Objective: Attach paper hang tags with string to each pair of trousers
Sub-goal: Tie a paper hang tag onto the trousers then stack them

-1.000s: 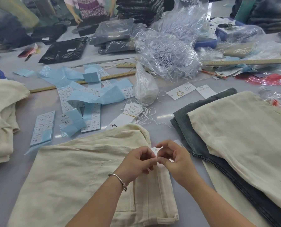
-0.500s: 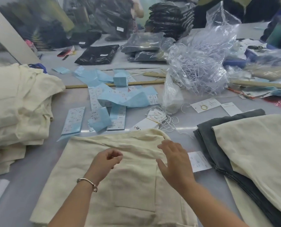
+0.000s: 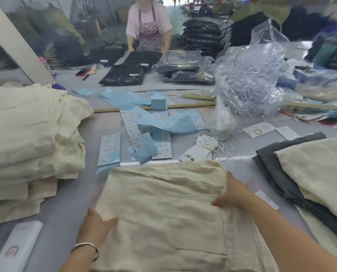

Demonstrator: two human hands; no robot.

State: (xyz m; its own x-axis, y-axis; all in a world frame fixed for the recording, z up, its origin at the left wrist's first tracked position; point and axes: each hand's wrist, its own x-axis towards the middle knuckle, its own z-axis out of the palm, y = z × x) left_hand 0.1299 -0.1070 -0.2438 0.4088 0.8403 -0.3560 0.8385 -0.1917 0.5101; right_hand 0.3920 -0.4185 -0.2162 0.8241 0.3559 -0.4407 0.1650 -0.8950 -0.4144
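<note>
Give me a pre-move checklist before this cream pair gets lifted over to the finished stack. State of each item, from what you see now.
1. Left hand grips the left edge of the cream trousers: ok.
2. Right hand grips the right edge, thumb on top: ok.
3. Hang tag attached: cannot tell; a white tag lies beside the right wrist, but its string is not visible.
4. Landing place: the stack of cream trousers on the left has a flat top: ok.
5. Trousers lie folded flat, nothing resting on them: ok.
6. Path leftwards: a white sleeve of paper lies near the table edge, below the stack: ok if lifted over.
</note>
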